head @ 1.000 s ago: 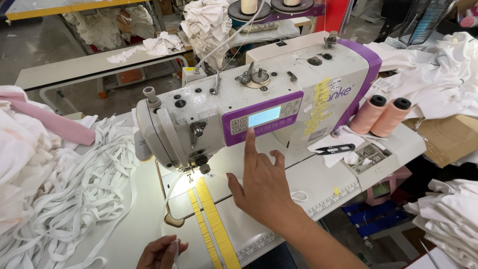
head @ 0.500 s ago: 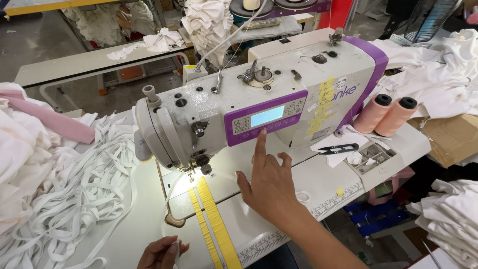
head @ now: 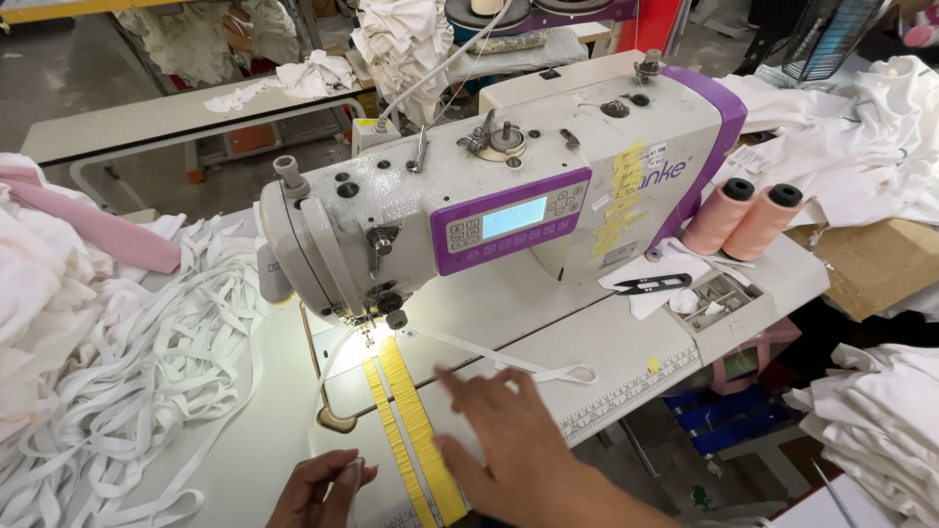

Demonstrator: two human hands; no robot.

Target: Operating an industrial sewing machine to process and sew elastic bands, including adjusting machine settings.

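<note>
White bench point(head: 548, 323) carries a sewing machine point(head: 509, 186), lit at the needle. Right hand point(head: 509, 435) hovers flat, its grip wide and empty, just short of the white elastic strip point(head: 509, 360) running from the presser foot. Left hand point(head: 323, 484), fingers loosely curled, holds nothing, beside the yellow tape point(head: 411, 430)

Bare grey concrete floor point(head: 59, 68), long pale workbench point(head: 166, 117) behind, heaped white cloth point(head: 401, 34), brown cardboard box point(head: 875, 264) right
</note>
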